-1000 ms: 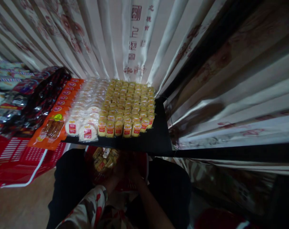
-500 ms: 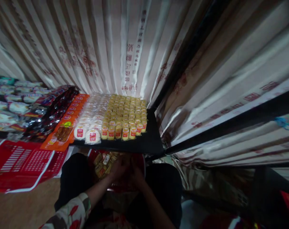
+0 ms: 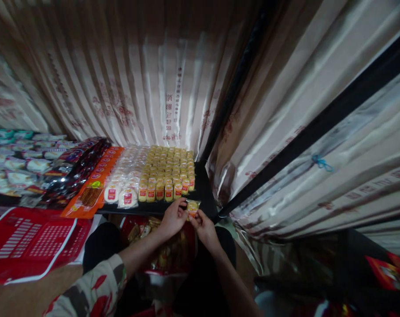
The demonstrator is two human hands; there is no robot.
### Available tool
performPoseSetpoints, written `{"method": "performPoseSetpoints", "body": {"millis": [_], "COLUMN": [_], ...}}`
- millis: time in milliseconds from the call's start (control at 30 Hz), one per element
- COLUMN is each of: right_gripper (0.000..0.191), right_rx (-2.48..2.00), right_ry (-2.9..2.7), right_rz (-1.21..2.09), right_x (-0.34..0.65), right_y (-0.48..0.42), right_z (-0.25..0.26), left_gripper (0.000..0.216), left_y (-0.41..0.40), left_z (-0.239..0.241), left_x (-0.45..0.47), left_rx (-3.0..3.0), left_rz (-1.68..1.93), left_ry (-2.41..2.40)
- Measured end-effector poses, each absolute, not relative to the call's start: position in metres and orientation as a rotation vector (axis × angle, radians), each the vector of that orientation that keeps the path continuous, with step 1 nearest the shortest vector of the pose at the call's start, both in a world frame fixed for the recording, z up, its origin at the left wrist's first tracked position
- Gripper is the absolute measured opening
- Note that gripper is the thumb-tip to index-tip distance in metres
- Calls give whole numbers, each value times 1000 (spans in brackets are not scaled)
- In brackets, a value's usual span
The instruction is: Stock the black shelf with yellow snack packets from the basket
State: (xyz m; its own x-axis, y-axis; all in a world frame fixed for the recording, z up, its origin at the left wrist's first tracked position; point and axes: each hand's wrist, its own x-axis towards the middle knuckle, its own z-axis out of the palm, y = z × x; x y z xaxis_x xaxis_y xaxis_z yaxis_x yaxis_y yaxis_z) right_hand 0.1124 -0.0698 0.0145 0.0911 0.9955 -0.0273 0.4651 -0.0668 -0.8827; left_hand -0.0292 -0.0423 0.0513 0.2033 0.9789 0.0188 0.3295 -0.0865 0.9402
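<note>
A small yellow wrapped snack packet (image 3: 193, 206) is held up just in front of the black shelf's edge. My right hand (image 3: 204, 229) pinches its lower edge, and my left hand (image 3: 173, 216) closes its fingertips on its left side. Behind it, rows of matching yellow packets (image 3: 168, 167) stand close together on the black shelf (image 3: 203, 189). Below my forearms, between my knees, sits a red basket (image 3: 167, 269) with more yellow-wrapped packets (image 3: 165, 255) in it.
Left along the shelf lie white round packets (image 3: 127, 197), orange snack bags (image 3: 87, 198), dark shiny bags (image 3: 77, 169) and white packets (image 3: 38, 165). A red bag (image 3: 38, 237) hangs at the left. Pale curtains (image 3: 137, 88) and black bars (image 3: 286, 136) close off the back and right.
Both hands have risen from the red basket to the shelf's front edge, with a yellow packet now between them. The view has also shifted.
</note>
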Motion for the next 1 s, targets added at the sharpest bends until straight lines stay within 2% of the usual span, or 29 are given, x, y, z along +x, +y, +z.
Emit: {"method": "performPoseSetpoints", "body": {"millis": [200,367,500,667,833,1000], "right_gripper": [30,30,28,38,44,46], "right_rx": [-1617,-1763,-1886,-1912,-1889,-1836], "right_ry": [-1424,-1421,-1489,-1522,-1466,-1333], "right_rz": [821,741,553,437,178,193], "right_x": [130,134,137,143,151,157], "right_y": [-35,-14,-1,18,46,81], "right_z": [21,21,21,21,27,33], "left_gripper": [36,43,46,42,40,35], "left_y": [-30,-19,-9,6,39,81], "left_z": [62,54,47,58,79,90], "left_x": [-6,12,23,34,47,60], "left_rx": [1516,1489,1509,1569,1602,1733], "left_rz": [981,958,946,954,984,924], "left_ry": [1180,1218,1270,1298,1253,1285]}}
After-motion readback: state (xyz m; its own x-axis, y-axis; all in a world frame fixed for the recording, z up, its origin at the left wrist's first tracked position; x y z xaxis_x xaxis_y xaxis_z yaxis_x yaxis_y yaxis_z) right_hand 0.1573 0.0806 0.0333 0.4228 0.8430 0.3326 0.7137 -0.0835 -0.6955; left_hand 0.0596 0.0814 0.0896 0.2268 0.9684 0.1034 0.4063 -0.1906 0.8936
